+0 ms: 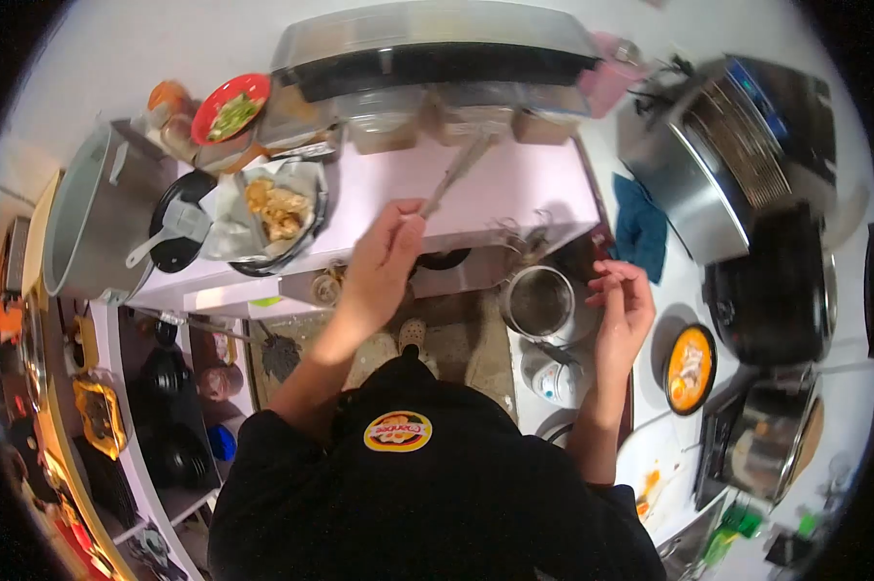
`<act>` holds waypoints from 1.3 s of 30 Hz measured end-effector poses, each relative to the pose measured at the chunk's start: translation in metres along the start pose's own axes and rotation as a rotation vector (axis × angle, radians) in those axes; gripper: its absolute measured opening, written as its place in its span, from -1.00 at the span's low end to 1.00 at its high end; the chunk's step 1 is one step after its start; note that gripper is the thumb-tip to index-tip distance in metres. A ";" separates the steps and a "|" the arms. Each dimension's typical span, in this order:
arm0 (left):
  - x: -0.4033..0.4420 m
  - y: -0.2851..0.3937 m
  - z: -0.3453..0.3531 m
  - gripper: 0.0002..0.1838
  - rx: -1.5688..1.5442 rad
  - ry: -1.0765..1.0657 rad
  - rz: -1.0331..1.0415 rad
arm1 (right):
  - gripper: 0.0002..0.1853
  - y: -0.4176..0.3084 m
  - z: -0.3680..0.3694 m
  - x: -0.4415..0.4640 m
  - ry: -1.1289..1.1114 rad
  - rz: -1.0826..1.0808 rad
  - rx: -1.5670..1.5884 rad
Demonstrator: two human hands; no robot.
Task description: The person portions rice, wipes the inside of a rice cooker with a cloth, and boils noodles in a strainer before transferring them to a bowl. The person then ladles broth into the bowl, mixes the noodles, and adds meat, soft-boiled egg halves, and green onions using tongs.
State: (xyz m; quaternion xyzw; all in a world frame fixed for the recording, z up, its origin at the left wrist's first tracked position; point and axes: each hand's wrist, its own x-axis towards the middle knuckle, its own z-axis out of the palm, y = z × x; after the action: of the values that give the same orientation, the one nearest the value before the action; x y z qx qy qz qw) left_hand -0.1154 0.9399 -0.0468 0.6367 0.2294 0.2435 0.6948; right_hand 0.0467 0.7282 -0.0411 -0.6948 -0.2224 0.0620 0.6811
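My left hand [383, 259] is closed around the handle of a long, slim grey utensil [448, 184], perhaps tongs. Its far end is blurred by motion, above the pale pink counter [379, 184]. To the left is a black bowl [318, 221] lined with white paper, holding golden fried pieces [282, 208]. My right hand [626, 308] is raised on the right, its fingers loosely bent and apart, with nothing visible in them. Nearest to it is a round metal pot [538, 302], just left of the fingers.
Lidded clear tubs [383, 116] line the counter's back. At left stand a large metal pot [93, 213], a white scoop [180, 225] and a red bowl [230, 92] of chopped greens. A blue cloth [640, 228], a bowl of orange soup [690, 368] and a black cooker [771, 290] are right.
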 end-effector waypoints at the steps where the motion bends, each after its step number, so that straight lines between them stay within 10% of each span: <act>1: 0.001 0.010 -0.022 -0.71 0.254 0.148 0.119 | -0.89 0.000 0.015 0.012 -0.016 -0.026 -0.001; 4: 0.001 0.023 -0.098 -0.72 0.798 0.479 0.256 | -0.90 0.003 0.048 0.055 -0.052 -0.083 -0.218; 8: -0.015 0.013 -0.169 -0.66 1.124 0.729 -0.195 | -0.78 0.006 0.095 0.130 -0.004 -0.526 -0.645; 14: -0.014 -0.010 -0.177 -0.47 1.448 0.639 -0.284 | -0.69 0.006 0.158 0.247 -0.245 -1.059 -0.866; 20: 0.013 0.003 -0.183 -0.46 1.395 0.707 -0.106 | -0.70 -0.016 0.175 0.289 -0.497 -1.119 -1.241; 32: 0.212 0.119 -0.140 -0.46 1.375 0.383 0.979 | -0.82 -0.053 0.216 0.386 -0.248 -1.318 -1.000; 37: 0.331 0.130 -0.133 -0.43 1.572 0.447 1.051 | -0.71 -0.059 0.233 0.405 -0.210 -1.200 -1.170; 39: 0.356 0.137 -0.135 -0.43 1.704 0.234 0.775 | -0.72 -0.063 0.231 0.381 -0.016 -1.242 -1.085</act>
State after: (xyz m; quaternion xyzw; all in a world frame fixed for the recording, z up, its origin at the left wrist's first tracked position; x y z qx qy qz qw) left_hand 0.0693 1.2784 0.0749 0.9337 0.1708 0.2701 -0.1615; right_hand 0.2828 1.0885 0.0879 -0.6772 -0.5699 -0.4372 0.1594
